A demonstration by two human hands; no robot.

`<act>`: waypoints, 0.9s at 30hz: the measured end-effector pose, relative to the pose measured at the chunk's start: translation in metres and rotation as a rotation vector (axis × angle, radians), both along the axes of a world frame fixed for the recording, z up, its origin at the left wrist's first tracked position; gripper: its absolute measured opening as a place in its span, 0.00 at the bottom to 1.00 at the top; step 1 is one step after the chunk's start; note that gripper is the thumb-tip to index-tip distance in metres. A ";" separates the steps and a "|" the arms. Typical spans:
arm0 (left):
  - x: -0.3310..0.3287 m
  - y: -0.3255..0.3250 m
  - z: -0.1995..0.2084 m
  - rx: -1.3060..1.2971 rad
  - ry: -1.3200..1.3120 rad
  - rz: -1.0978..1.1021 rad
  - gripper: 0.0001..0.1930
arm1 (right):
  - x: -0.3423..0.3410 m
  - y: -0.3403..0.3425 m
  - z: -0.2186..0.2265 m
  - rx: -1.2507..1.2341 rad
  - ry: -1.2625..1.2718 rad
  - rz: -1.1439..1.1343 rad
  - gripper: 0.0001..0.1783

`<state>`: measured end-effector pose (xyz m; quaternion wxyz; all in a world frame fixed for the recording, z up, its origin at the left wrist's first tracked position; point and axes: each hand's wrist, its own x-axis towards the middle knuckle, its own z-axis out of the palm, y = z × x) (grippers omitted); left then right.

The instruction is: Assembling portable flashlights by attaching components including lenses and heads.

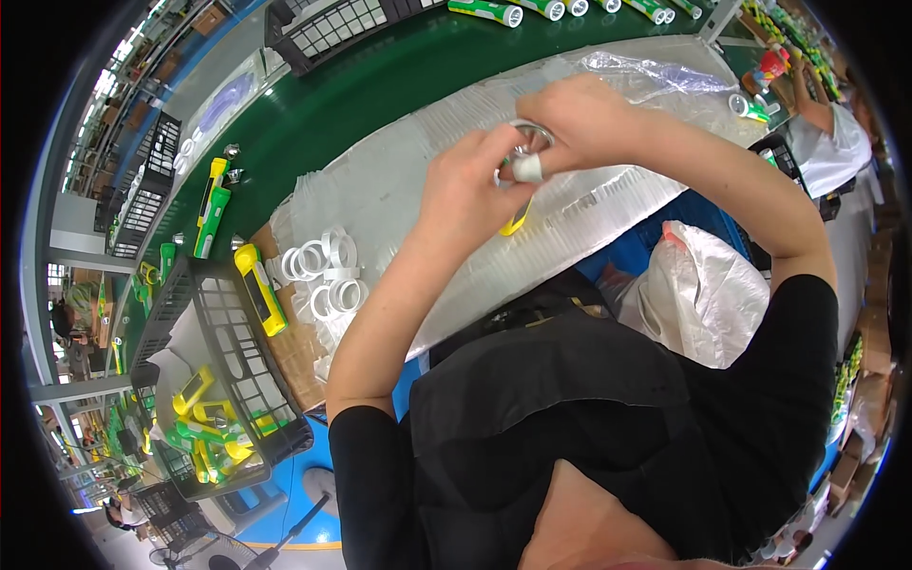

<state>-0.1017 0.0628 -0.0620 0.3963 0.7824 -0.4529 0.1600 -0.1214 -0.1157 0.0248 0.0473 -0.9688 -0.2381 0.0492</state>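
Observation:
Over the covered bench, my two hands meet at a flashlight whose yellow body (516, 220) pokes out below the fingers. My left hand (465, 190) is closed around it, hiding most of its length. My right hand (578, 122) is closed at the head end, where a round silvery rim (534, 136) shows between the hands. A white wrap (527, 169) covers one fingertip beside that rim. Left of my left forearm, several loose white rings (332, 266) lie on the plastic-covered surface. A yellow and green flashlight (258, 290) rests near them, against the crate.
A dark crate (249, 351) at lower left holds several yellow and green flashlights. More flashlights (489, 10) line the far edge beside another crate (332, 33). A white sack (698, 294) stands close on my right. A co-worker (826, 138) sits at far right.

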 end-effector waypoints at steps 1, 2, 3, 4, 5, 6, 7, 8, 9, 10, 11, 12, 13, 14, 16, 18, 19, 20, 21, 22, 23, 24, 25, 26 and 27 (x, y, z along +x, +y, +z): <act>0.002 0.001 -0.001 -0.031 -0.002 0.021 0.20 | -0.001 0.008 0.002 -0.187 0.067 -0.189 0.24; 0.006 -0.001 0.000 -0.068 -0.010 0.041 0.20 | -0.003 0.003 -0.001 -0.192 0.061 -0.189 0.24; 0.007 -0.001 0.000 -0.070 -0.012 0.042 0.20 | -0.008 -0.006 -0.009 0.063 -0.087 -0.071 0.24; 0.006 -0.001 0.000 -0.067 -0.008 0.028 0.19 | -0.009 -0.012 -0.014 0.318 -0.233 0.048 0.24; 0.003 -0.001 0.000 -0.062 -0.001 0.014 0.19 | -0.007 -0.013 -0.014 0.319 -0.232 0.049 0.24; 0.002 -0.003 -0.001 -0.061 0.000 0.015 0.19 | -0.003 -0.016 -0.012 0.278 -0.134 0.111 0.25; 0.003 -0.005 -0.002 -0.077 -0.033 0.013 0.18 | -0.001 -0.017 -0.010 0.235 -0.036 0.172 0.26; 0.004 -0.006 -0.003 -0.092 -0.065 0.010 0.18 | -0.001 -0.011 -0.009 0.236 -0.033 0.172 0.26; 0.004 -0.005 -0.003 -0.092 -0.063 0.011 0.18 | 0.000 0.000 -0.007 0.037 -0.029 0.000 0.26; 0.003 -0.005 -0.002 -0.080 -0.044 0.011 0.18 | 0.001 0.006 -0.004 -0.163 -0.026 -0.172 0.26; 0.004 -0.004 -0.002 -0.070 -0.028 0.010 0.18 | 0.000 0.003 -0.001 -0.165 -0.028 -0.171 0.26; 0.005 -0.004 -0.001 -0.073 -0.029 0.011 0.18 | -0.001 -0.003 0.004 -0.013 -0.019 -0.111 0.25; 0.006 -0.003 0.000 -0.079 -0.015 0.020 0.18 | -0.001 -0.010 0.006 0.139 -0.011 -0.049 0.25; 0.007 -0.003 0.000 -0.083 0.000 0.027 0.19 | 0.000 -0.016 0.000 0.138 -0.012 -0.048 0.25; 0.009 -0.004 -0.001 -0.080 -0.034 0.010 0.18 | 0.001 -0.024 -0.015 0.408 0.014 0.230 0.25; 0.006 -0.004 -0.003 -0.072 -0.057 0.000 0.18 | -0.003 -0.001 -0.002 0.103 0.000 0.005 0.25; 0.003 -0.004 0.000 -0.050 -0.035 0.009 0.18 | -0.005 0.006 0.003 -0.206 -0.019 -0.218 0.25; 0.003 -0.003 0.003 -0.033 -0.021 0.019 0.18 | -0.003 0.001 0.002 -0.209 -0.026 -0.217 0.25; 0.003 -0.002 0.002 -0.032 -0.023 0.022 0.18 | -0.003 -0.010 -0.005 0.090 -0.109 -0.062 0.24; 0.004 -0.001 0.000 -0.077 -0.021 0.005 0.18 | -0.003 -0.015 -0.012 0.388 -0.187 0.095 0.23; 0.004 -0.002 -0.001 -0.123 -0.019 -0.015 0.18 | -0.004 -0.015 -0.017 0.388 -0.189 0.095 0.23; 0.004 -0.004 0.000 -0.122 -0.020 -0.014 0.18 | -0.006 -0.015 -0.022 0.373 -0.172 0.084 0.24; 0.003 -0.004 0.000 -0.092 -0.016 -0.018 0.18 | -0.008 -0.015 -0.024 0.358 -0.154 0.073 0.24; 0.005 -0.004 0.001 -0.064 -0.019 -0.019 0.18 | -0.006 -0.016 -0.021 0.356 -0.158 0.078 0.24; 0.004 -0.004 0.001 -0.065 -0.022 -0.016 0.18 | -0.004 -0.020 -0.018 0.370 -0.087 0.068 0.24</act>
